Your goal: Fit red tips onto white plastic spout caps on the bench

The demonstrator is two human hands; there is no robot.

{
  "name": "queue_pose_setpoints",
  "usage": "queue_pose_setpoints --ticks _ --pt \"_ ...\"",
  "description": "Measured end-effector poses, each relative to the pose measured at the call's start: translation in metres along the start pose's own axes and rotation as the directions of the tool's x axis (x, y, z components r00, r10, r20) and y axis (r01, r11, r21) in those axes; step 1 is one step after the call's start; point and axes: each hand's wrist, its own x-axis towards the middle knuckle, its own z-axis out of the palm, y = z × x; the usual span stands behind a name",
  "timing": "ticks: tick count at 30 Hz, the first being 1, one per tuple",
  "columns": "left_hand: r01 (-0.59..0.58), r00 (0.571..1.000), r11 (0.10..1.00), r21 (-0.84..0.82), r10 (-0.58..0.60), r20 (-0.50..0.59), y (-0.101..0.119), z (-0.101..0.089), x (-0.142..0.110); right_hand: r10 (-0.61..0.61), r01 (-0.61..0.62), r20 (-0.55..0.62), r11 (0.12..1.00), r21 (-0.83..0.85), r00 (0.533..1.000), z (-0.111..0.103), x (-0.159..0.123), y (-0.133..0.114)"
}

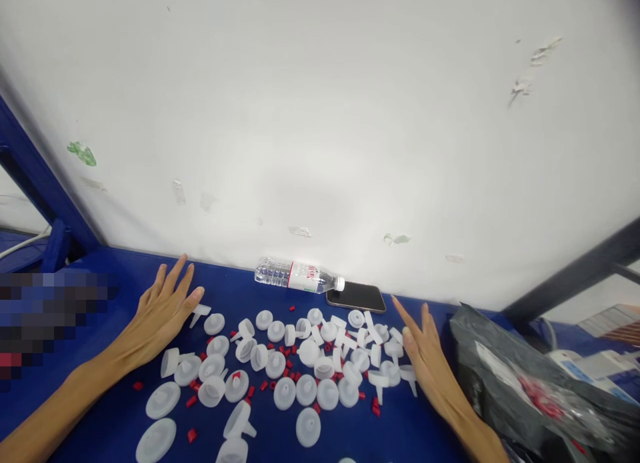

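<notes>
Many white plastic nozzle caps point(285, 393) with thin spouts lie scattered over the blue tabletop, some upright and some on their sides. Small red plastic tips point(191, 436) are strewn among them. On the left, my left hand point(163, 310) is spread with nothing in it, its thumb close to a white cap point(214, 324). My right hand point(423, 346) is at the right edge of the pile, fingers stretched out and holding nothing. Beside its wrist side lies a white cap point(409, 378) with its spout pointing down the table.
Against the white wall lies a clear plastic bottle point(304, 276), its white cap next to a dark phone point(356, 296). To the right is a grey plastic bag point(495, 350) with a clear bag of red pieces point(545, 396) on it. Blue frame posts point(45, 170) stand at the left.
</notes>
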Motion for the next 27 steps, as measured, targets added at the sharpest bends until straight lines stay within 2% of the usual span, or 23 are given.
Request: queue_pose_setpoints --ticks 8,11,14,19,22,27 --pt "0.031 0.999 0.999 -0.036 -0.032 -0.029 0.004 0.004 0.000 0.046 -0.046 -0.008 0.998 0.035 0.999 0.001 -0.003 0.007" --pt "0.035 0.999 0.997 -0.075 -0.038 -0.037 0.005 0.001 0.000 0.014 -0.014 0.009 1.000 0.011 1.000 -0.001 -0.003 0.001" --pt "0.052 0.995 0.989 -0.142 -0.064 -0.081 0.006 -0.004 0.001 0.033 -0.033 -0.010 0.999 0.042 0.999 -0.007 -0.002 -0.009" --pt "0.012 0.970 0.961 -0.277 -0.079 -0.230 0.007 -0.015 0.006 0.016 0.003 -0.222 0.996 0.087 0.975 -0.021 0.001 -0.024" --pt "0.015 0.958 0.945 -0.326 -0.107 -0.267 0.008 -0.020 0.008 -0.028 0.045 -0.307 0.998 0.051 0.951 -0.025 0.004 -0.027" --pt "0.059 0.936 0.920 -0.388 -0.186 -0.299 0.009 -0.025 0.008 -0.032 0.051 -0.399 0.998 0.037 0.916 -0.022 0.006 -0.030"
